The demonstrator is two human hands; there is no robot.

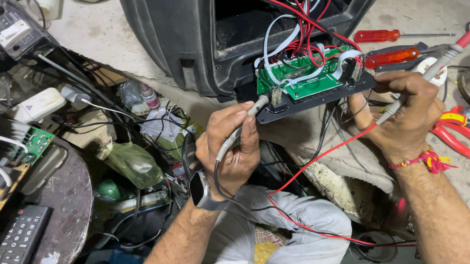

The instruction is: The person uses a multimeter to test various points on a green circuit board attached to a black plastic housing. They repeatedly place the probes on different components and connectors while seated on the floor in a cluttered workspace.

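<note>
both hands are closed in pen-like pinches on meter probes. seen from the head camera, the left hand (230, 149), with a grey smartwatch (200, 190) on its wrist, pinches a grey probe (246, 122) whose tip meets the near left edge of the green circuit board (306, 75). the right hand (405, 113), a red thread band (425, 159) at its wrist, grips a red-tipped probe (431, 69) that slants up past the fingers; its lower tip is hidden behind the hand, close to the board's right end.

that board sits on a black panel (309, 102) pulled out from the open front of a dark grey speaker cabinet (171, 18), joined to the cabinet's inside by red and white wires (300, 21). the panel's near edge hangs just above the person's lap, and a red lead (320, 159) and a black lead (227, 199) loop down across the pale trousers.

open room is scarce. to the right, red-handled screwdrivers (386, 46) and red-and-yellow pliers (464, 137) lie on the concrete floor (413, 14), near the right hand. to the left, a tangle of cables, a white adapter (40, 105), a small green board (33, 141) and a black remote control (23, 234) crowd the space beside the left forearm. bare floor shows only along the top right.
</note>
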